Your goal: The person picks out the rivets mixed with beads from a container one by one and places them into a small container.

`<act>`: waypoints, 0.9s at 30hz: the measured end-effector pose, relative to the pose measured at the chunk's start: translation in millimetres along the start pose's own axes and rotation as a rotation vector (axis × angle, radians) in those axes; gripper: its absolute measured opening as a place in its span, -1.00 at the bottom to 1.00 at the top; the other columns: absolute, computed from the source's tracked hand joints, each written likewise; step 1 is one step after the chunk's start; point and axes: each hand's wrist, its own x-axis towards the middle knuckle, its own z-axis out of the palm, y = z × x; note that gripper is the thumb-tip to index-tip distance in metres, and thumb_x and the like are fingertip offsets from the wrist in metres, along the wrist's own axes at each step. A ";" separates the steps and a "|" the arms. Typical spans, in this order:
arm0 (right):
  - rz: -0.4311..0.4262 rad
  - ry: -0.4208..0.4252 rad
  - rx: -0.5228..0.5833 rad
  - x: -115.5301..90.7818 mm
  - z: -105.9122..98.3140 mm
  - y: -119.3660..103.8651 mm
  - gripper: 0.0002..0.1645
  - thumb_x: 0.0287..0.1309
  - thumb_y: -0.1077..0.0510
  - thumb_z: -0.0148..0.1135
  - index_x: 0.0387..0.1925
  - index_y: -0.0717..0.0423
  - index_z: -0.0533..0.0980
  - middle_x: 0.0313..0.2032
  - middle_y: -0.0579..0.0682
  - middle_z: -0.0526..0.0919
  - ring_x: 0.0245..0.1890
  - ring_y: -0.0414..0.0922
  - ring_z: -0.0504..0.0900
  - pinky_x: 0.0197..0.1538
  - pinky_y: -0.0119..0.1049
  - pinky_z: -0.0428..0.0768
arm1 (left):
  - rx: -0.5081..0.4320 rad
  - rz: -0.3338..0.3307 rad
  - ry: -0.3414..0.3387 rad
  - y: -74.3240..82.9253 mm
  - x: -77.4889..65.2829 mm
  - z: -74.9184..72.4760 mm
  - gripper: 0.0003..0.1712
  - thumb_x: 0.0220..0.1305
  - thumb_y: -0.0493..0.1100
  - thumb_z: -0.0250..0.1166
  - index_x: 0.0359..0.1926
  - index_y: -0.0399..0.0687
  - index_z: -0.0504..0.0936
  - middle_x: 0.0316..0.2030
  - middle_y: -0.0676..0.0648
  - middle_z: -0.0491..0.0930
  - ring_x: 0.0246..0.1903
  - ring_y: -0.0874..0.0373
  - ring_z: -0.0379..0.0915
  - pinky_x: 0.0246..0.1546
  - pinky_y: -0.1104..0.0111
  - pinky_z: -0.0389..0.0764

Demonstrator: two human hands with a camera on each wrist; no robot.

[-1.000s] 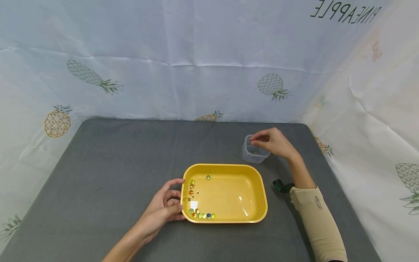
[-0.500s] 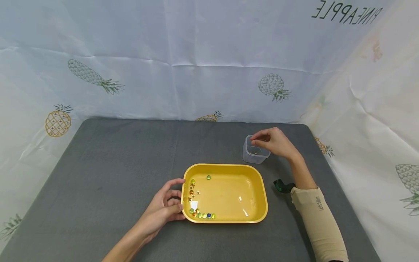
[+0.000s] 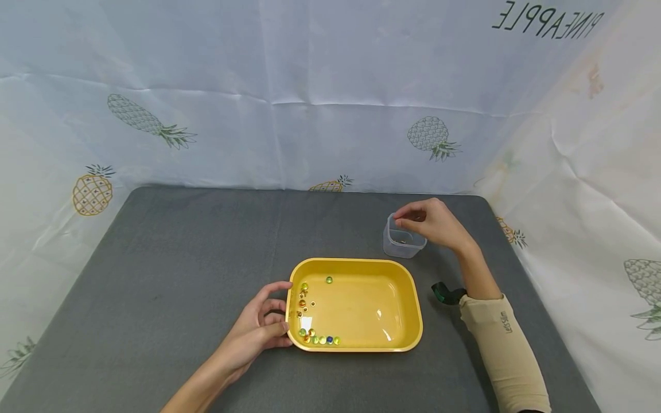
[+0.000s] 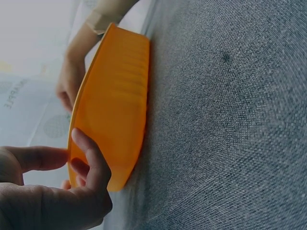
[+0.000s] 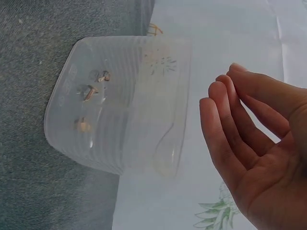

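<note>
The yellow tray (image 3: pixel 356 304) lies on the table with several glass marbles (image 3: pixel 322 340) and small gold-coloured pieces (image 3: pixel 304 310) along its left side. My left hand (image 3: pixel 258 324) holds the tray at its left rim; in the left wrist view, curled fingers (image 4: pixel 93 163) press its outer wall. My right hand (image 3: pixel 431 223) is over the clear plastic container (image 3: pixel 403 249), thumb tip against the fingertips. Nothing shows between them, though something tiny could be hidden. In the right wrist view, several small brass-coloured pieces (image 5: pixel 88 93) lie at the container's bottom.
A black and green object (image 3: pixel 445 294) is by the right sleeve (image 3: pixel 501 350), right of the tray. The grey tabletop (image 3: pixel 206 246) ends at the back against a hanging cloth (image 3: pixel 279 137) printed with pineapples.
My right hand has risen very slightly over the container, its fingertips still together. The left hand, the tray and its contents look unchanged.
</note>
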 end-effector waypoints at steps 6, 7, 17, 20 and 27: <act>-0.027 0.003 -0.007 -0.6 -0.8 -7.6 -0.79 0.42 0.18 0.42 0.01 0.13 0.79 -0.11 0.09 0.87 -0.11 0.22 0.80 -0.08 -0.55 0.70 | 0.001 0.000 0.000 0.6 -0.4 0.1 -0.10 0.29 -0.46 0.26 0.59 0.03 0.22 0.05 -0.19 0.43 -0.16 0.08 0.61 -0.17 0.24 0.81; -0.031 0.001 -0.005 -0.6 -0.9 -8.7 -0.79 0.42 0.18 0.43 0.01 0.13 0.79 -0.11 0.09 0.87 -0.11 0.20 0.80 -0.07 -0.55 0.70 | 0.002 0.000 0.001 0.6 -0.4 0.1 -0.10 0.30 -0.46 0.26 0.59 0.03 0.22 0.05 -0.19 0.43 -0.16 0.08 0.61 -0.17 0.24 0.81; -0.038 0.002 0.010 -1.6 -0.6 -17.9 -0.80 0.40 0.18 0.44 0.00 0.11 0.79 -0.11 0.07 0.86 -0.15 0.07 0.80 -0.07 -0.54 0.70 | -0.006 -0.003 0.001 0.5 0.4 0.3 -0.10 0.30 -0.47 0.26 0.59 0.03 0.22 0.05 -0.18 0.42 -0.16 0.08 0.60 -0.18 0.25 0.81; -0.043 0.002 0.008 -2.3 0.0 -21.3 -0.80 0.40 0.19 0.45 0.00 0.10 0.79 -0.11 0.07 0.86 -0.14 0.11 0.80 -0.07 -0.54 0.70 | -0.005 -0.002 -0.001 0.1 0.7 0.1 -0.10 0.29 -0.47 0.26 0.60 0.03 0.21 0.05 -0.19 0.42 -0.16 0.08 0.61 -0.18 0.25 0.81; -0.083 0.001 -0.007 -3.5 0.6 -36.6 -0.80 0.39 0.21 0.44 0.01 0.09 0.79 -0.09 0.06 0.86 -0.14 0.03 0.82 -0.05 -0.55 0.71 | -0.002 0.002 -0.003 -0.5 0.2 -0.6 -0.10 0.30 -0.46 0.27 0.60 0.03 0.21 0.06 -0.19 0.43 -0.16 0.08 0.61 -0.18 0.25 0.81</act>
